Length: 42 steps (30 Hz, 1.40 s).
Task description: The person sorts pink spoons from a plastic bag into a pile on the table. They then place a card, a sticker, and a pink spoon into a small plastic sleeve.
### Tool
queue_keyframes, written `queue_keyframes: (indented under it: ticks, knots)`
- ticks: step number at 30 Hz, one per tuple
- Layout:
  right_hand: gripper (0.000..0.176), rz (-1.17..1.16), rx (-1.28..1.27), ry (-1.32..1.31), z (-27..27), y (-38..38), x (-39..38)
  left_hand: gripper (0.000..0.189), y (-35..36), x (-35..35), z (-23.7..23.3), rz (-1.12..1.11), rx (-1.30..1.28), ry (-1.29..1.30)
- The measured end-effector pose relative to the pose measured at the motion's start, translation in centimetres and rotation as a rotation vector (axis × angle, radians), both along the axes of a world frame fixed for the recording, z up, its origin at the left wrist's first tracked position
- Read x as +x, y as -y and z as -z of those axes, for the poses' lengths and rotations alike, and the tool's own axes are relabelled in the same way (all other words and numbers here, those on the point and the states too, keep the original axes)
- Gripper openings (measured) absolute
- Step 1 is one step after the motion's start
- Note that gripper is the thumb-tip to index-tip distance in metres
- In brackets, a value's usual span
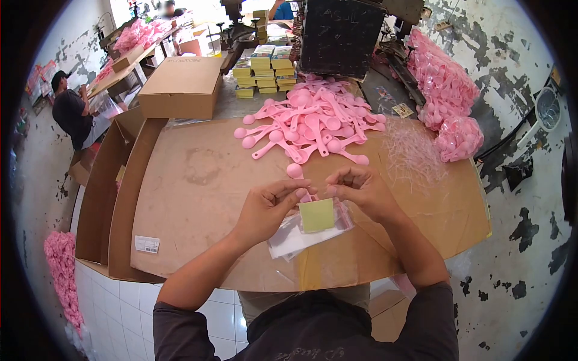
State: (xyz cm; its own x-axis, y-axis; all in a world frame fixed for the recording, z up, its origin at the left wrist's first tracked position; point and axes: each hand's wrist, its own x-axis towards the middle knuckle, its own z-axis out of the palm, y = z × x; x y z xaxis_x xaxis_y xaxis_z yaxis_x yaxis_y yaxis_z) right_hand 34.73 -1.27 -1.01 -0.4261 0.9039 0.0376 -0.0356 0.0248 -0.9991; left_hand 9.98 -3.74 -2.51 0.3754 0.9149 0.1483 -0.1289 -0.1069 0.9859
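Observation:
My left hand (274, 201) is closed, thumb and fingers pinched on the handle of a pink measuring spoon (294, 171) whose round bowl points away from me. My right hand (360, 191) is held just to the right, its thumb and forefinger pinched together; whatever is between them is too small to make out. Below both hands, a pale yellow-green card (317, 215) lies over clear plastic bags (288, 240) on the cardboard-covered table (198, 210). Farther back is a large heap of pink spoons (319, 117).
Thin clear plastic strips (415, 153) lie right of the heap, near bagged pink spoons (459, 138). Stacks of cards (262, 63) and a closed carton (180, 84) stand behind. An open carton (120, 198) borders the left edge. Another person (75, 114) sits at far left.

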Motion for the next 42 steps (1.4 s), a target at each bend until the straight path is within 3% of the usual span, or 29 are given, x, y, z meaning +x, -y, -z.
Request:
queue_keyframes:
  ticks: [6,15,19,22,30,36,37,39,40,42]
  knots:
    - [0.011,0.002,-0.011,-0.013,0.4,0.0,0.3,0.027,-0.2,-0.3,0.0,-0.01,0.009,-0.061]
    - [0.016,-0.074,0.247,0.055,0.2,-0.5,1.3,0.025,-0.7,-1.1,0.8,-0.005,0.075,0.007]
    - [0.015,-0.133,0.194,0.034,0.2,-0.6,1.7,0.024,-0.7,-1.0,0.2,0.014,-0.081,0.09]
    - [0.016,-0.124,0.21,0.076,0.2,-0.4,1.5,0.024,-0.7,-0.5,0.5,-0.026,-0.007,-0.068]
    - [0.03,-0.094,0.081,0.009,-0.3,0.2,0.7,0.029,-0.9,-0.4,1.2,0.0,-0.033,-0.011]
    - [0.035,-0.223,0.154,0.284,0.2,-0.2,1.1,0.032,-0.2,0.5,-0.2,-0.066,-0.01,0.083]
    - [0.034,-0.223,0.127,0.205,0.0,-0.1,0.9,0.032,0.2,0.8,-0.7,-0.081,-0.032,0.115]
    - [0.032,-0.219,0.078,0.044,-0.6,0.2,0.3,0.032,-0.4,-0.1,0.0,0.037,-0.063,0.005]
    - [0.032,-0.168,0.15,0.103,-0.7,-0.2,0.6,0.032,-0.8,-0.9,0.1,0.096,-0.077,-0.049]
    - [0.033,-0.066,0.293,0.222,-0.8,-1.5,2.3,0.034,-1.8,-3.5,-0.8,-0.056,-0.076,-0.162]
